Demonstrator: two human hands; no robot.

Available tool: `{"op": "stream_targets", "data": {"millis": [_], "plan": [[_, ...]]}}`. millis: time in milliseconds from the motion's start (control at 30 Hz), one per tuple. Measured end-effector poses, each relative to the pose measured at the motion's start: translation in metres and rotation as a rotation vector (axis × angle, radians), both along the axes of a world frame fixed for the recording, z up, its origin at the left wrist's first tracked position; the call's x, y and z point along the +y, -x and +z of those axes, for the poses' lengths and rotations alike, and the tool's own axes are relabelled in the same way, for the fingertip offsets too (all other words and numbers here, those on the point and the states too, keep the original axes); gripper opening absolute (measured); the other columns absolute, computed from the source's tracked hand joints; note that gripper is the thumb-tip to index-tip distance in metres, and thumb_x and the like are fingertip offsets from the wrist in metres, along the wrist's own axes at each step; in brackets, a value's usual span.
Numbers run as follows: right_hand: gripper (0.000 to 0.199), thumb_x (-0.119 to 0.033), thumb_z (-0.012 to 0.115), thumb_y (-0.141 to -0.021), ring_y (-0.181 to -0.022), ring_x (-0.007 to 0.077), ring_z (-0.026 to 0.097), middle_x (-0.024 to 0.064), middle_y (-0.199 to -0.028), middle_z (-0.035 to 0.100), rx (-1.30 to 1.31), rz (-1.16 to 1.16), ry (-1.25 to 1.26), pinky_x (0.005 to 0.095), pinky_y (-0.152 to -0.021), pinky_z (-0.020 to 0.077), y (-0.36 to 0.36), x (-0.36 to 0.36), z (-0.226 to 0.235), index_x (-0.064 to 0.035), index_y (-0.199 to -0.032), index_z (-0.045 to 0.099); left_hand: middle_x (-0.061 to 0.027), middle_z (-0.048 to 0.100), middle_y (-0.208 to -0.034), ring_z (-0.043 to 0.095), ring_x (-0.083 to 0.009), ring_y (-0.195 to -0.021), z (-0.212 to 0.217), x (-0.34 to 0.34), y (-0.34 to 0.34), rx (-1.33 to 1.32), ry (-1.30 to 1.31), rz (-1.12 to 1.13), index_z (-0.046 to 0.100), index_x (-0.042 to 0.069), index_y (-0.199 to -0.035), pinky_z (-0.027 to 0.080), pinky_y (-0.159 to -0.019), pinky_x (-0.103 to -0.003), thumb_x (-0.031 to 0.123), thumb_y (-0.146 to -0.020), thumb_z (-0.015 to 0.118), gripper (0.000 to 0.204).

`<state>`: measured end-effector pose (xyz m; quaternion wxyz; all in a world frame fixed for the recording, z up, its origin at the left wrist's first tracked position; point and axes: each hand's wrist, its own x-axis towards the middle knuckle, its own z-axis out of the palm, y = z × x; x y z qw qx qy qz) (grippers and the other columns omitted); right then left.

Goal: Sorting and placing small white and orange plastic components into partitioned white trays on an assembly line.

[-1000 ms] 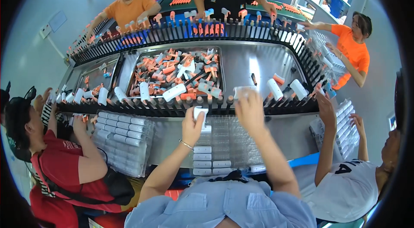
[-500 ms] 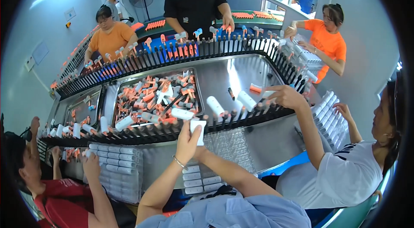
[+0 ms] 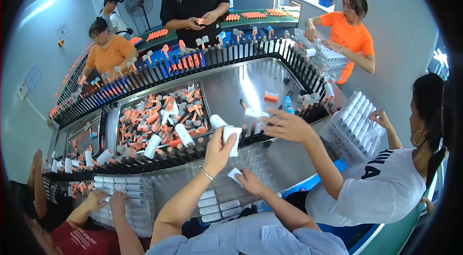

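My left hand (image 3: 218, 153) is raised at the near edge of the rack, its fingers closed around a white plastic casing (image 3: 233, 137). Lower and to the right, my right hand (image 3: 251, 182) pinches a small flat white piece (image 3: 235, 176); whether it is cloth or plastic is unclear. Beneath that hand lies a clear plastic tray (image 3: 263, 162) with moulded pockets. Several white casings (image 3: 210, 208) sit in rows at its near end, close to my body. Beyond my left hand, another white casing (image 3: 218, 121) stands on the rack.
A black peg rack (image 3: 231, 56) rings the metal table (image 3: 231, 81). Inside it, a metal tray (image 3: 207, 96) holds orange, grey and white parts. A co-worker's hand (image 3: 288, 126) reaches in from the right. Stacked trays of casings stand left (image 3: 123, 202) and right (image 3: 354, 122).
My right hand has come away from my left and moved down right with the flat white piece. My left hand still holds its casing. The view has shifted, and the right co-worker's hand has come nearer.
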<state>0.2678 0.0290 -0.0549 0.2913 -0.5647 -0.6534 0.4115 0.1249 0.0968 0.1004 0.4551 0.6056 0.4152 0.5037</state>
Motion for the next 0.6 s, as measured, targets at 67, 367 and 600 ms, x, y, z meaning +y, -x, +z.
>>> {"op": "stream_targets", "data": {"millis": [67, 367, 600], "plan": [[0.06, -0.047, 0.05, -0.086, -0.094, 0.0425, 0.057, 0.0278, -0.1, 0.059, -0.091, 0.029, 0.167, 0.0463, -0.081, 0.0451, -0.005, -0.004, 0.0, 0.0015, -0.12, 0.047, -0.0083, 0.061, -0.084, 0.06, -0.0109, -0.066, 0.015, 0.003, -0.016, -0.059, 0.092, -0.074, 0.049, -0.002, -0.111, 0.047, -0.056, -0.025, 0.019, -0.09, 0.056, 0.031], [0.054, -0.048, 0.056, -0.082, -0.081, 0.0412, 0.06, 0.0252, -0.085, 0.063, -0.16, 0.139, -0.059, 0.0471, -0.072, 0.0473, -0.007, -0.001, -0.01, -0.0015, -0.108, 0.057, -0.0268, 0.06, -0.092, 0.057, -0.0428, -0.087, 0.036, 0.055, -0.054, 0.669, -0.178, -0.037, 0.047, 0.0, -0.109, 0.045, -0.073, -0.046, 0.03, -0.082, 0.059, 0.043], [0.056, -0.048, 0.057, -0.082, -0.083, 0.0411, 0.061, 0.0256, -0.089, 0.062, -0.163, 0.151, -0.005, 0.0456, -0.074, 0.0478, -0.009, -0.002, -0.008, -0.0004, -0.111, 0.056, -0.0264, 0.061, -0.096, 0.059, -0.0394, -0.094, 0.016, 0.079, -0.052, 0.499, -0.002, 0.107, 0.054, -0.004, -0.106, 0.046, -0.08, -0.042, 0.035, -0.082, 0.059, 0.047]]}}
